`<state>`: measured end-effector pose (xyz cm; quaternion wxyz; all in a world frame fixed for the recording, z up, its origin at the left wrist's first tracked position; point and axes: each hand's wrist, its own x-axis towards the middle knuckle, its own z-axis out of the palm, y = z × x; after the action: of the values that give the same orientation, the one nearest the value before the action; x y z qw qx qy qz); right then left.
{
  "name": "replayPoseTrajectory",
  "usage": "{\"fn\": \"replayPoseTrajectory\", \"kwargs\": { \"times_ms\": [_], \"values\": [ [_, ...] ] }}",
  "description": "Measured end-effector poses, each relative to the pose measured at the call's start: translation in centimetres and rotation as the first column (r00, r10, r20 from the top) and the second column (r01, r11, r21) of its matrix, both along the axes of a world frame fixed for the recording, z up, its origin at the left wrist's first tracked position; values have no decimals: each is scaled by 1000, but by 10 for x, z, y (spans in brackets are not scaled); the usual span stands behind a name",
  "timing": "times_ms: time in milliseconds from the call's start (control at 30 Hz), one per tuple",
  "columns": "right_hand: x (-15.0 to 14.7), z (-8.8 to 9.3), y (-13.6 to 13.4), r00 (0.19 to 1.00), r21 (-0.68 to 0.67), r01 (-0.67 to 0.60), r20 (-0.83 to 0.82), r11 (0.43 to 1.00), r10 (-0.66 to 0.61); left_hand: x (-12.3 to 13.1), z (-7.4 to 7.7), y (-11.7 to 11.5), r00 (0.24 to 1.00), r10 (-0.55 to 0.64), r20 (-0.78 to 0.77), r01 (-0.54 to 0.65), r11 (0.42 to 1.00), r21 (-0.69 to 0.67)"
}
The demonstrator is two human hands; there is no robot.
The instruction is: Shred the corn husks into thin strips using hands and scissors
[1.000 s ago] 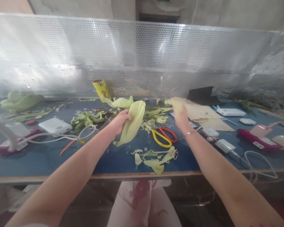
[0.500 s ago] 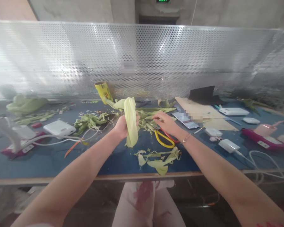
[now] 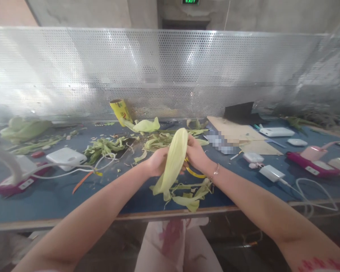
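A long pale-green corn husk (image 3: 175, 162) hangs folded over between my two hands, above the front middle of the table. My left hand (image 3: 158, 161) grips it from the left, with the fingers partly hidden behind it. From the right, my right hand (image 3: 195, 153) is closed on its upper edge, fingertips out of sight. Just under my right hand lies a yellow loop handle (image 3: 195, 174), partly covered. Torn husk strips (image 3: 191, 200) lie near the table's front edge. More husk pieces (image 3: 155, 140) are heaped behind my hands.
A yellow roll (image 3: 119, 112) stands at a perforated metal screen (image 3: 102, 68). On the left are shredded green strips (image 3: 104, 149), a white device (image 3: 66, 156) and cables. To the right lie cardboard sheets (image 3: 232, 130), a white charger (image 3: 272, 173) and a magenta power strip (image 3: 313, 164).
The husk has come lower and to the right, toward my body. My right hand has moved in from beside it and taken hold; my left hand has shifted right with it.
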<state>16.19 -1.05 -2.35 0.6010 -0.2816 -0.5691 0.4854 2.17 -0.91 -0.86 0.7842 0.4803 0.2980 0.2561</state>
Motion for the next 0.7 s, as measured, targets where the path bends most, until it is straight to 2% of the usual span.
{"fn": "replayPoseTrajectory", "kwargs": {
  "times_ms": [33, 100, 167, 200, 233, 300, 367, 433, 500, 567, 633, 667, 700],
  "values": [
    [3, 2, 1, 996, 9, 91, 4, 996, -91, 0, -2, 2, 1000, 30, 2, -30, 997, 72],
    [9, 4, 4, 960, 16, 274, 57, 962, -274, -1, -4, 5, 984, 169, 63, -179, 963, 203],
    [13, 7, 6, 905, 3, 393, 175, 920, -387, -1, -5, 6, 940, 328, 95, -341, 897, 281],
    [13, 7, 7, 875, 8, 431, 242, 902, -420, -1, -4, 6, 921, 382, 81, -387, 862, 329],
    [14, 8, 7, 841, 34, 460, 302, 887, -448, -2, -4, 5, 907, 418, 51, -403, 826, 395],
    [12, 6, 8, 775, 128, 492, 387, 861, -500, -1, -2, 3, 894, 448, -31, -358, 754, 550],
    [9, 2, 10, 730, 227, 485, 427, 844, -534, 0, -1, 3, 869, 483, -103, -299, 680, 670],
    [8, -3, 13, 711, 276, 467, 447, 840, -543, 0, -2, 5, 826, 544, -146, -280, 622, 731],
    [11, -3, 15, 710, 278, 433, 481, 857, -514, -1, -4, 10, 776, 604, -180, -300, 605, 737],
    [22, 4, 14, 701, 272, 384, 537, 883, -470, -5, -7, 17, 745, 636, -200, -352, 630, 692],
    [36, 17, 6, 667, 310, 298, 610, 903, -429, -10, -10, 26, 734, 658, -169, -429, 642, 635],
    [43, 24, -2, 657, 325, 188, 660, 927, -365, -13, -10, 30, 715, 686, -134, -484, 624, 613],
    [49, 31, -11, 635, 305, 21, 731, 952, -249, -17, -9, 34, 702, 705, -101, -527, 610, 592]
  ]
}}
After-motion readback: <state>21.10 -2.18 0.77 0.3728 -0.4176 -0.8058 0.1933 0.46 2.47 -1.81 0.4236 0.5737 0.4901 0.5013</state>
